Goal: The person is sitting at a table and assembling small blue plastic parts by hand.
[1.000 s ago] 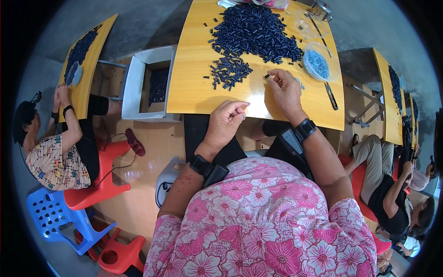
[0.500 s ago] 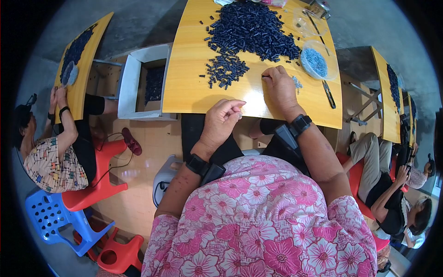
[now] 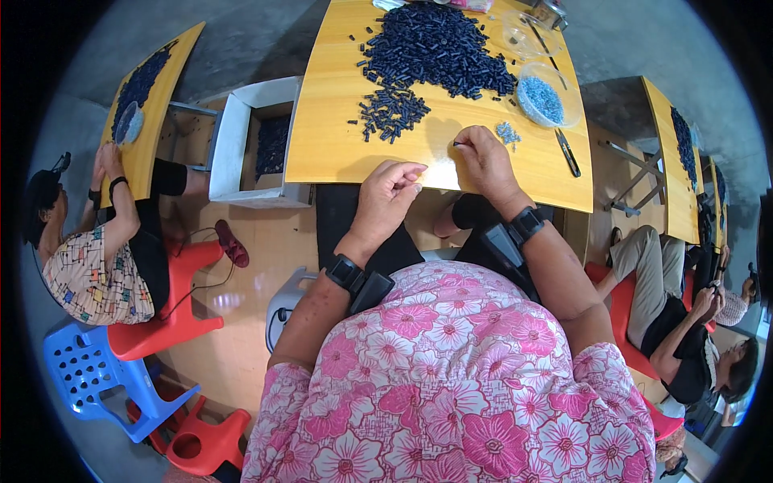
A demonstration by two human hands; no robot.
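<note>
At the table's near edge, my left hand point(image 3: 385, 200) is closed in a pinch, thumb against forefinger. Whatever lies between those fingertips is too small to make out. Over the tabletop to its right, my right hand point(image 3: 489, 167) pinches a small black tube-shaped piece point(image 3: 457, 144) by its fingertips. A small heap of similar black pieces point(image 3: 392, 114) lies ahead of my left hand, below a much larger pile point(image 3: 439, 48). Just beyond my right hand, a few tiny pale-blue bits point(image 3: 507, 134) are scattered on the wood.
A clear round tub point(image 3: 541, 101) of pale-blue bits stands at the right, with black-handled thread snips point(image 3: 568, 153) nearby. Behind it sits a clear dish point(image 3: 525, 38). A white box point(image 3: 233, 145) adjoins the yellow table point(image 3: 322, 145) on the left. Other people work at side tables.
My right hand has drawn slightly nearer to me, and the black piece in its pinch now shows. My left hand keeps nearly the same place and pinch. The view has shifted a little.
</note>
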